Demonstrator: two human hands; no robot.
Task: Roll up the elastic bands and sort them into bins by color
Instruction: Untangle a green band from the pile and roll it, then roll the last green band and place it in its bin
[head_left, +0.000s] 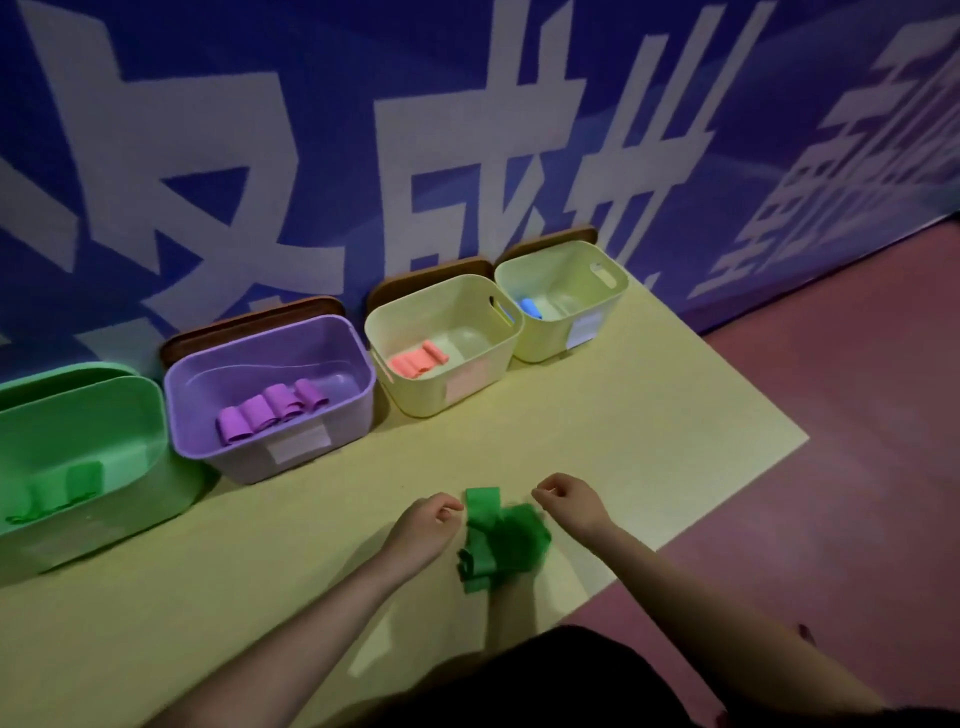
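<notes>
A loose heap of green elastic bands (501, 543) lies on the yellow table near its front edge. My left hand (426, 525) hovers just left of the heap with fingers curled, and my right hand (569, 501) sits just right of it, also curled. Neither hand clearly grips a band. Along the wall stand four bins: a green bin (150, 415) with green rolls (78, 486), a purple bin (358, 410) with several purple rolls (270, 410), a pale yellow bin (498, 358) with pink rolls (418, 359), and a second pale yellow bin (613, 306) with a blue roll (531, 306).
The yellow table (649, 415) ends at a corner on the right, above a reddish floor (857, 441). A blue wall with large white characters (467, 130) rises directly behind the bins. Brown lids (249, 322) lean behind the bins.
</notes>
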